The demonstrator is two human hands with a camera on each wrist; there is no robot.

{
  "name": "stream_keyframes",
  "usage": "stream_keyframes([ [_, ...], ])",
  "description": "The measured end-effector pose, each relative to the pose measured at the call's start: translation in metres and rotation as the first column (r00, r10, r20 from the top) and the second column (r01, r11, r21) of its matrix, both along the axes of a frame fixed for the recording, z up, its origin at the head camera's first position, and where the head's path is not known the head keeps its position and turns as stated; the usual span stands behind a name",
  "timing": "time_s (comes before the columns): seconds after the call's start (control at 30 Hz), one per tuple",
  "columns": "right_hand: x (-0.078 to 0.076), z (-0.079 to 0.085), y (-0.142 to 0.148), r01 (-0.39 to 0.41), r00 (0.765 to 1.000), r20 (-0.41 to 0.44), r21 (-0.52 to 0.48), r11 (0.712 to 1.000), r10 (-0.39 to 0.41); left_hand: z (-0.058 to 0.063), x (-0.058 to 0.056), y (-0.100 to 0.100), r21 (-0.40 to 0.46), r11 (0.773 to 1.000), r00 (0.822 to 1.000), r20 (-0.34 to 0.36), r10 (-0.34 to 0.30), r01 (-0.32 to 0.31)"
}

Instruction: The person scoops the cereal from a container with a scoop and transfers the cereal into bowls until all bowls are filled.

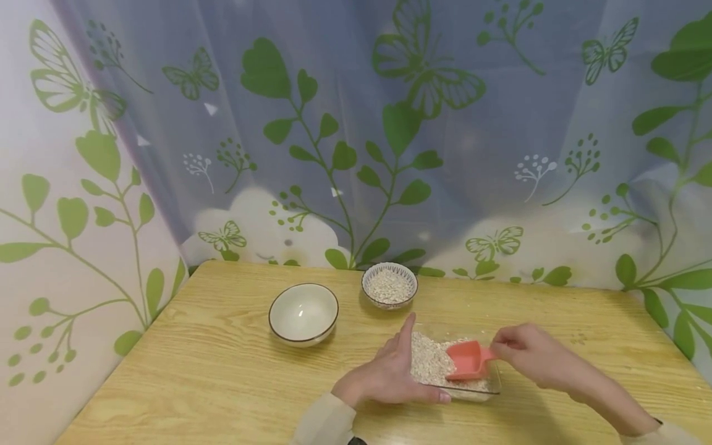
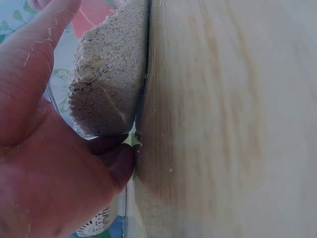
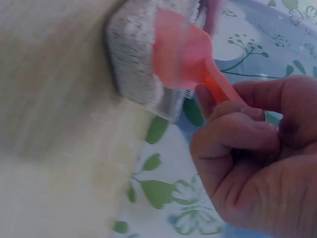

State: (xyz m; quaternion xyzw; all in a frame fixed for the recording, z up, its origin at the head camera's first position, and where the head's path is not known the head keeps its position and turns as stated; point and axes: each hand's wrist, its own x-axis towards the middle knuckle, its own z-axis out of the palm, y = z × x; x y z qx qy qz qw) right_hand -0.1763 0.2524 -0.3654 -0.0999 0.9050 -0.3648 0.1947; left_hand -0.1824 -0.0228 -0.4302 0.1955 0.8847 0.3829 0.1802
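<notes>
Coral scoop [image 1: 466, 361], one of it, rests in oat-like flakes [image 1: 428, 361] inside one clear rectangular container [image 1: 470, 394].
Left to right on the wood-grained counter [image 1: 194, 352]: of two round bowls, first the plain cream bowl [image 1: 303, 315], glossy inside and dark-rimmed; then the left hand [image 1: 389, 374], thumb and forefinger spread wide, against the container's left end; just behind, the smaller patterned bowl [image 1: 384, 305], filled with similar pale, dry flakes; next the container, smooth and see-through, its flakes heaped toward the left, a small barcode-like patch near its far end too small to read; then the scoop, smooth and plastic-looking with a squarish pan; last the right hand [image 1: 531, 352], pinching the scoop's handle.
</notes>
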Motion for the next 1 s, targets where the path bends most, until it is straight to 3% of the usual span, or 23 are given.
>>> stream_keyframes([
  [0.13, 0.000, -0.008, 0.002, 0.027, 0.994, 0.112, -0.102, 0.994, -0.016, 0.001, 0.001, 0.000, 0.002, 1.000, 1.000, 0.008, 0.004, -0.004],
  [0.47, -0.002, -0.022, 0.003, -0.024, 0.993, 0.107, -0.241, 0.970, 0.051, 0.003, 0.001, 0.000, 0.008, 1.000, 1.000, 0.020, 0.004, -0.004],
  [0.63, -0.002, -0.028, 0.008, -0.013, 0.987, 0.150, -0.286, 0.958, 0.059, 0.002, 0.001, -0.001, 0.006, 1.000, 1.000, 0.021, 0.001, -0.001],
  [0.77, -0.003, -0.033, 0.015, 0.005, 0.975, 0.208, -0.353, 0.936, 0.073, 0.002, 0.000, -0.001, 0.005, 1.000, 1.000, 0.030, -0.006, 0.006],
  [1.0, -0.006, -0.043, 0.028, 0.040, 0.950, 0.288, -0.506, 0.862, 0.125, 0.001, 0.000, 0.000, 0.004, 1.000, 0.999, 0.029, -0.016, 0.016],
])
